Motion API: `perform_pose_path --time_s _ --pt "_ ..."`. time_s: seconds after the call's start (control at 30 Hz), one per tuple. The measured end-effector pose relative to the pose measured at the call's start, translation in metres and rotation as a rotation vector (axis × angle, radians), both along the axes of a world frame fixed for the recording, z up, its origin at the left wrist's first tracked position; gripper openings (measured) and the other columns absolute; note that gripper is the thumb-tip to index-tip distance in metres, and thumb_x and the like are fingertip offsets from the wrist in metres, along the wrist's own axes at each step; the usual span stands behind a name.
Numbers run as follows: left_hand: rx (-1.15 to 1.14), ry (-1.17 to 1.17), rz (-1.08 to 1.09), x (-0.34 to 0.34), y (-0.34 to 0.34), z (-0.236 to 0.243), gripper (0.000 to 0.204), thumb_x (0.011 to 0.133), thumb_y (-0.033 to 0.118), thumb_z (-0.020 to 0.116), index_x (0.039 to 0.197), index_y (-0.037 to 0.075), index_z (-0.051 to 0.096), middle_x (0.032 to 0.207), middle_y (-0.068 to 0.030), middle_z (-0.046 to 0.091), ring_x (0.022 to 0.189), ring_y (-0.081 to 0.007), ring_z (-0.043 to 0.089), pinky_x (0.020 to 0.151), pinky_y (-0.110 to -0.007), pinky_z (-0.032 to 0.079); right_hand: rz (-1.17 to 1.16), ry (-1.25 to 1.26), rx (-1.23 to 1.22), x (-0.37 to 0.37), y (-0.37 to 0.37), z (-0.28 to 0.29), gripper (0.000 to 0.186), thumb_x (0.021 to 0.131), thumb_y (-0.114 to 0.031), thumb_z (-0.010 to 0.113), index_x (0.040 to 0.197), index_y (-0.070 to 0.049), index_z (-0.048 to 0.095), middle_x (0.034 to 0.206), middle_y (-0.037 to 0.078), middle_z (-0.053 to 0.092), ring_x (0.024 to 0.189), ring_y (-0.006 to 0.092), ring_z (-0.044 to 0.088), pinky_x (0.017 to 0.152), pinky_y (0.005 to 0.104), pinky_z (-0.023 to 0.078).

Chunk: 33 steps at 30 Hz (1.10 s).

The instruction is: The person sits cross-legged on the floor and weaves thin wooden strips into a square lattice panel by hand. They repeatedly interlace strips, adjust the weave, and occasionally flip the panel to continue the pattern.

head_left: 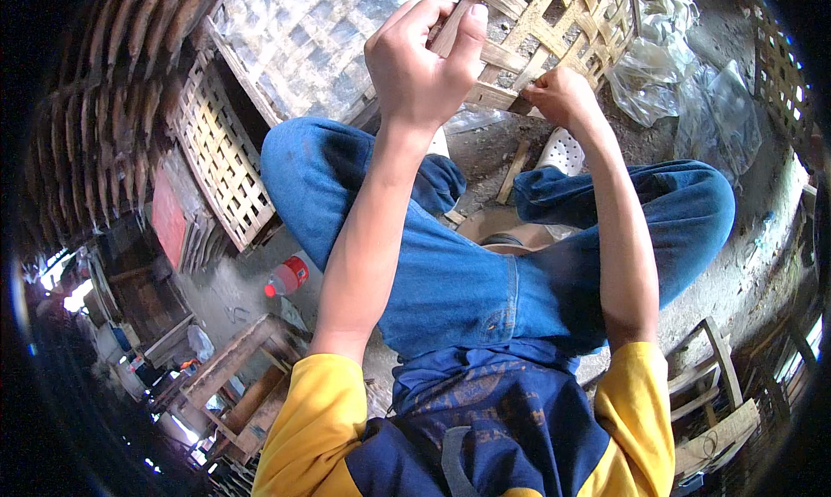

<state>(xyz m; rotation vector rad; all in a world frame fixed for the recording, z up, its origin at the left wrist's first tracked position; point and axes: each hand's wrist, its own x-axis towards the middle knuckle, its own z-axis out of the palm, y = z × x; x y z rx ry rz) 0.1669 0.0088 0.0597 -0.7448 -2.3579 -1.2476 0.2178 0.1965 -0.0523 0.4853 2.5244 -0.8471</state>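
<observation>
The grip of the left hand (pixel 422 68) is closed on the wooden edge of a woven bamboo piece (pixel 597 12), with the thumb pointing upward along this edge. The grip of the right hand (pixel 563 96) is also closed, and its bent fingers are at the lower edge of the same piece; what exactly lies under these fingertips, I cannot tell. The woven piece is in front of the person, at the top of the view, tilted, and its upper part goes out of sight.

To the left of it there is a larger woven panel (pixel 303 51), covered by clear plastic. Beside this panel stands a pale woven crate (pixel 227 151). On the right, crumpled plastic sheets (pixel 649 73) lie on the dusty floor (pixel 770 224).

The person sits with knees apart, in blue jeans (pixel 450 276). A white shoe (pixel 563 152) shows below the right hand, and near it lies a wooden strip (pixel 513 172). Near the left knee is a bottle (pixel 288 275) with a red cap; farther left is a wooden frame (pixel 229 380).
</observation>
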Motion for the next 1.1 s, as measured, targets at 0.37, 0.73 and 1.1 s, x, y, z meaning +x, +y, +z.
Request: perform_pose_path --time_s 0.37,0.73,1.1 --pt "0.052 -0.063 0.051 -0.003 -0.004 -0.004 0.035 0.088 0.037 0.071 0.075 0.005 0.069 0.066 -0.0097 0.062 0.059 -0.0264 0.063 0.056 -0.036 0.046 -0.488 0.375 0.067 0.019 0.103 0.042 0.04 0.092 -0.038 0.067 0.114 -0.005 0.074 0.088 0.015 0.076 0.084 0.0218 0.073 0.079 0.0354 0.055" --pt "0.044 -0.018 0.041 -0.005 -0.003 -0.004 0.034 0.087 0.037 0.071 0.074 0.005 0.069 0.065 -0.0091 0.062 0.058 -0.0257 0.062 0.055 -0.036 0.045 -0.496 0.618 -0.035 0.01 0.105 0.007 0.036 0.091 -0.035 0.068 0.122 -0.019 0.073 0.113 0.011 0.075 0.103 0.0234 0.072 0.093 0.0346 0.054" --pt "0.032 -0.047 -0.069 -0.001 -0.006 0.001 0.027 0.091 0.027 0.071 0.085 0.0 0.072 0.071 -0.0045 0.064 0.065 -0.011 0.056 0.061 -0.027 0.043 -0.576 0.824 -0.133 0.006 0.09 0.018 0.037 0.093 -0.037 0.071 0.122 -0.014 0.073 0.109 0.011 0.075 0.1 0.0191 0.07 0.087 0.0328 0.054"
